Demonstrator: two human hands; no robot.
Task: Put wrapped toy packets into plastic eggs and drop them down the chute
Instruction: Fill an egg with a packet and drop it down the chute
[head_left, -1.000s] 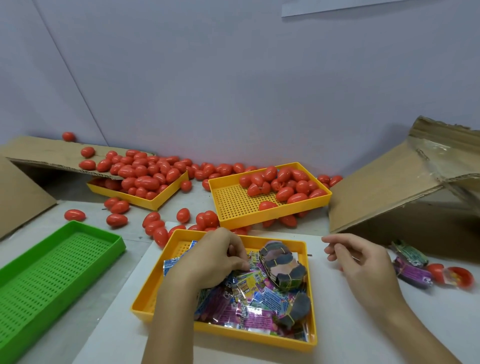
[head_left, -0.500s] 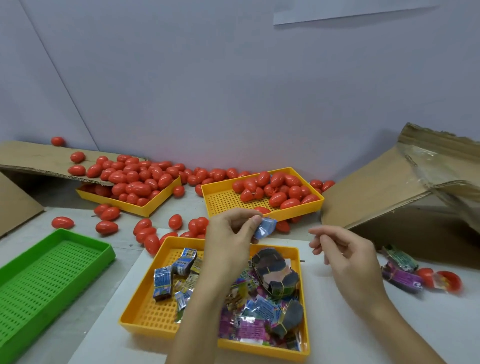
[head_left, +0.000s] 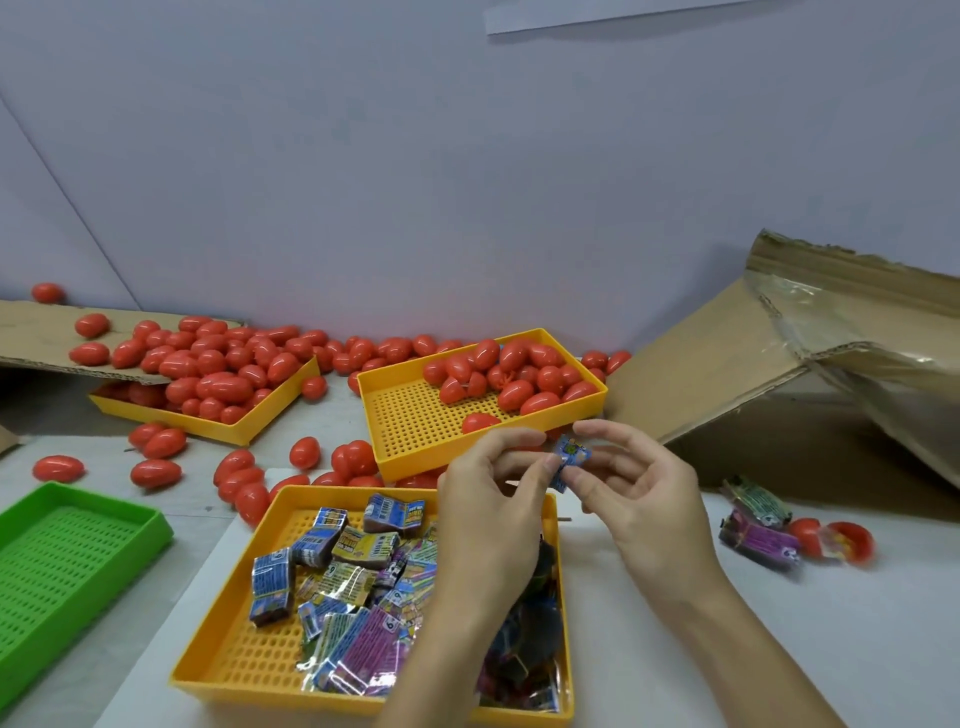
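A small blue wrapped toy packet (head_left: 569, 457) is pinched between my left hand (head_left: 498, 499) and my right hand (head_left: 636, 491), held above the far right corner of the near yellow tray (head_left: 234, 649). That tray holds several more wrapped packets (head_left: 358, 587). Behind it a second yellow tray (head_left: 410, 431) carries red plastic eggs (head_left: 519, 374) along its far side. A cardboard chute (head_left: 727, 374) slopes up at the right.
A third yellow tray (head_left: 218, 426) heaped with red eggs sits at the back left under a cardboard flap (head_left: 31, 338). Loose eggs (head_left: 244, 467) lie between the trays. A green tray (head_left: 62, 561) stands at the left. Two packets (head_left: 758, 525) and an opened egg (head_left: 831, 540) lie at the right.
My left hand lifted a blue packet out of the near tray and carried it right. My right hand came in and now pinches it too.
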